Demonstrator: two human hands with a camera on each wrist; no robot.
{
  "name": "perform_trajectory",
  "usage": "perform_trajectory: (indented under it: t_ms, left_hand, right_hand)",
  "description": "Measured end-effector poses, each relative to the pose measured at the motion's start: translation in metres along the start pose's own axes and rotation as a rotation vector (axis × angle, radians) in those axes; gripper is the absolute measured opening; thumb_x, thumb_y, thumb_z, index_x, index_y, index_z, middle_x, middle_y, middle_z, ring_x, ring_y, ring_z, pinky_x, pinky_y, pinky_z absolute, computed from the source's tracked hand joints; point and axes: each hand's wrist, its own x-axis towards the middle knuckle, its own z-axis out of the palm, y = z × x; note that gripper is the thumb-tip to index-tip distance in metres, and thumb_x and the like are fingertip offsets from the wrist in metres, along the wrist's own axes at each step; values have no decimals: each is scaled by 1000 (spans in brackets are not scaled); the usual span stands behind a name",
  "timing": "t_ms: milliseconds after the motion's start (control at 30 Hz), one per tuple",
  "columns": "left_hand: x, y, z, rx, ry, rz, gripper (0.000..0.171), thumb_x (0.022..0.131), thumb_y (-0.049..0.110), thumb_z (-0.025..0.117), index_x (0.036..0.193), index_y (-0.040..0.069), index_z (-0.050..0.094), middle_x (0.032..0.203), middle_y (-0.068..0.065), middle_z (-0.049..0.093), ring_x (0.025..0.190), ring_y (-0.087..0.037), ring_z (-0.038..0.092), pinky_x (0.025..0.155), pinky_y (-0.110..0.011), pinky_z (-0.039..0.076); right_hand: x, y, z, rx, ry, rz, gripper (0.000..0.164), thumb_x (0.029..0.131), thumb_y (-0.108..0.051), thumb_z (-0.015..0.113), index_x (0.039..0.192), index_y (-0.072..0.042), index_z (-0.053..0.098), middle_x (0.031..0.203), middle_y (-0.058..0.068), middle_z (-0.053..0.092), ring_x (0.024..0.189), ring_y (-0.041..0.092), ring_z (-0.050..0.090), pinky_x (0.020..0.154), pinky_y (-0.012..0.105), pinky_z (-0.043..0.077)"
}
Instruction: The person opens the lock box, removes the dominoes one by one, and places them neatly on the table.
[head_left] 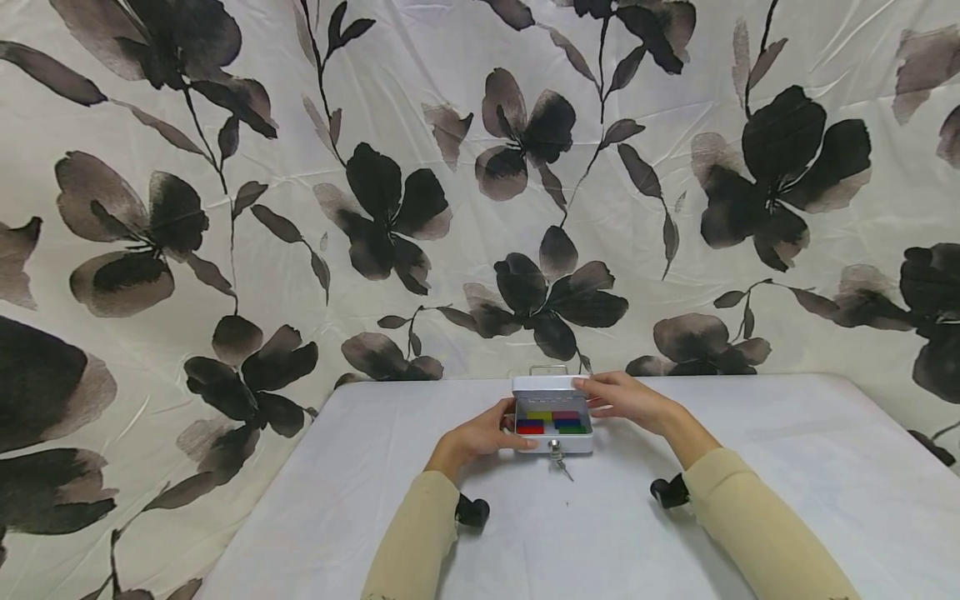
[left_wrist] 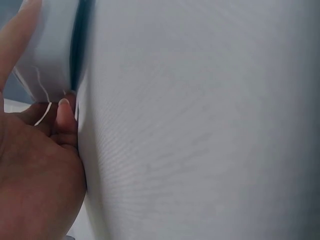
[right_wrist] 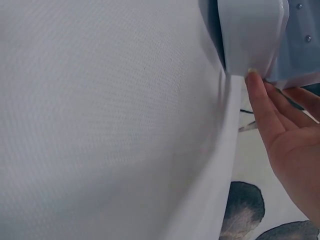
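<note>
A small white metal cash box (head_left: 525, 445) stands on the table with its lid (head_left: 543, 384) raised. Inside lie several coloured blocks (head_left: 530, 429), among them red, blue, yellow and green ones. A key (head_left: 559, 463) hangs from the lock on its front. My left hand (head_left: 480, 435) grips the box's left side, thumb along the front rim. In the left wrist view its fingers curl at the box's lower edge. My right hand (head_left: 628, 397) holds the lid's right edge. One fingertip (right_wrist: 254, 80) touches the box's side in the right wrist view; the other fingertips are partly hidden.
The table (head_left: 360, 483) is covered in white cloth. Directly behind its far edge hangs a floral-patterned curtain (head_left: 450, 250). A wire handle (head_left: 549, 367) stands out behind the lid. Black wrist-worn devices (head_left: 472, 512) sit under both sleeves.
</note>
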Motion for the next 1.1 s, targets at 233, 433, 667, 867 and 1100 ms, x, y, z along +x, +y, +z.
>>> perform_trajectory:
  t_ms: [233,433,667,867,1100]
  left_hand:
    - [0,0,0,14,4,0,100,82,29,88,159,10,27,145,-10,47,127,-28,43,118,-52,30]
    - [-2,1,1,15,3,2,99,82,27,88,158,8,28,147,-10,46,129,-29,43,120,-52,27]
    - [-3,2,2,12,0,9,98,82,26,88,158,7,28,148,-11,46,131,-30,43,120,-53,26]
    - [-3,1,2,26,1,7,96,82,27,88,156,8,30,134,-8,50,124,-27,44,115,-50,33]
    - [-2,2,4,53,7,-12,97,81,29,89,155,10,29,128,-8,49,122,-27,43,110,-48,38]
  right_hand:
    - [2,-1,1,-26,27,16,79,102,-55,56,147,9,44,146,25,52,132,40,54,108,49,45]
    - [3,-2,2,-32,63,37,84,101,-58,55,149,10,41,146,26,52,130,39,56,108,49,45]
    - [6,0,3,-54,104,36,86,100,-61,54,148,10,41,140,27,56,123,37,61,104,47,49]
    - [8,0,4,-71,156,61,90,98,-65,52,148,9,41,134,26,60,117,35,65,100,45,52]
    - [10,-2,5,-70,195,78,92,100,-65,50,149,12,39,129,29,62,112,35,67,96,42,55]
